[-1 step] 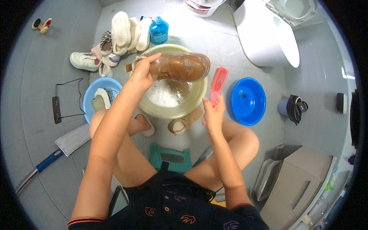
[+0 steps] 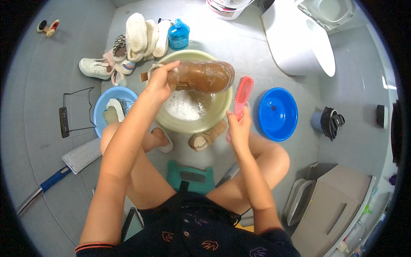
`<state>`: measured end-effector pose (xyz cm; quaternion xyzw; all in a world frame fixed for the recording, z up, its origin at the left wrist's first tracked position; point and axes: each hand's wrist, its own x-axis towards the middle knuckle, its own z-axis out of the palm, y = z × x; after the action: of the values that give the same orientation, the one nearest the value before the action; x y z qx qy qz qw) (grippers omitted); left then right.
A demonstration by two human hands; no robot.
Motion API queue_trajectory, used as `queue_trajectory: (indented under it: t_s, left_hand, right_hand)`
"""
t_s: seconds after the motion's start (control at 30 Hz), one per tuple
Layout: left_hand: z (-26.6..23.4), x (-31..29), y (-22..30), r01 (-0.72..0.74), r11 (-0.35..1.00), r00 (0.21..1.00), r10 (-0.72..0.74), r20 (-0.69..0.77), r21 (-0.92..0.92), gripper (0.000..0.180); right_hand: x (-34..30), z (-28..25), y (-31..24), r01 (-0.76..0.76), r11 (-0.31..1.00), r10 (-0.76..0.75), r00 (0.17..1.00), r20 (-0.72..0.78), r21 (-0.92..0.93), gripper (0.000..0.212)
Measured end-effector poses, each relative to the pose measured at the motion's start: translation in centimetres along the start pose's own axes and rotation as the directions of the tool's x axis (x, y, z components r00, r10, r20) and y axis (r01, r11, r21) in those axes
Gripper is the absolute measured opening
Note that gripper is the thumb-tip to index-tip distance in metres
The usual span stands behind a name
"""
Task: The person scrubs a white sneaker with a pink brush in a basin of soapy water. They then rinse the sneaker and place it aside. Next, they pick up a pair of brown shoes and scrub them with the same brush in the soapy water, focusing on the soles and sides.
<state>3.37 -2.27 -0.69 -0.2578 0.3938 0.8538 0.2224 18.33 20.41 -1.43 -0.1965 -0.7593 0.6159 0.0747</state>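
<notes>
My left hand (image 2: 161,84) is closed on a wet brown shoe (image 2: 201,77), its sole turned up toward me. The shoe is held over a pale green basin (image 2: 227,103) with foamy, murky water (image 2: 184,107) in it. In my right hand (image 2: 240,126) is a pink scrubbing brush (image 2: 243,92), gripped by its handle with the bristle end pointing away from me. The brush is to the right of the basin, apart from the shoe. A second tan shoe (image 2: 208,135) lies on the floor by the basin's near edge.
Left of the basin, a light blue basin (image 2: 99,112) holds shoe parts. Several shoes (image 2: 96,68) and a blue bottle (image 2: 179,35) stand behind. A dark blue basin (image 2: 278,114) sits at right, a toilet (image 2: 295,47) beyond. A green stool (image 2: 195,182) is between my legs.
</notes>
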Motion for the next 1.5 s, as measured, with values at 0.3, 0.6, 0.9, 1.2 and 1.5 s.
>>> queue_trajectory:
  t_s: [0.3, 0.6, 0.9, 1.2, 1.5]
  left_hand:
    - [-5.8, 3.1, -0.2, -0.031, 0.998, 0.984, 0.020, -0.179, -0.059, 0.027]
    - [-13.5, 9.3, 7.2, -0.146, 0.954, 0.940, 0.051, -0.336, -0.262, 0.016]
    - [-22.5, 15.5, 9.4, -0.233, 0.958, 0.821, 0.101, -0.561, -0.168, 0.013]
    - [-28.5, 18.4, 8.4, -0.251, 0.920, 0.807, 0.027, -0.590, -0.301, 0.022]
    - [-29.4, 21.6, 6.5, -0.214, 0.976, 0.782, 0.144, -0.607, -0.044, 0.024]
  right_hand:
    - [5.3, -0.1, -3.1, 0.034, 0.968, 0.030, 0.968, 0.247, -0.249, 0.021]
    - [6.4, 3.4, -1.5, -0.091, 0.994, 0.105, 0.947, 0.304, -0.061, 0.018]
    - [5.7, 3.7, -0.7, -0.126, 0.990, 0.138, 0.937, 0.322, -0.058, 0.018]
    - [5.3, 3.7, -2.0, -0.172, 0.973, 0.215, 0.922, 0.322, -0.156, 0.018]
    - [5.2, 3.9, -1.3, -0.245, 0.963, 0.268, 0.900, 0.345, -0.110, 0.017]
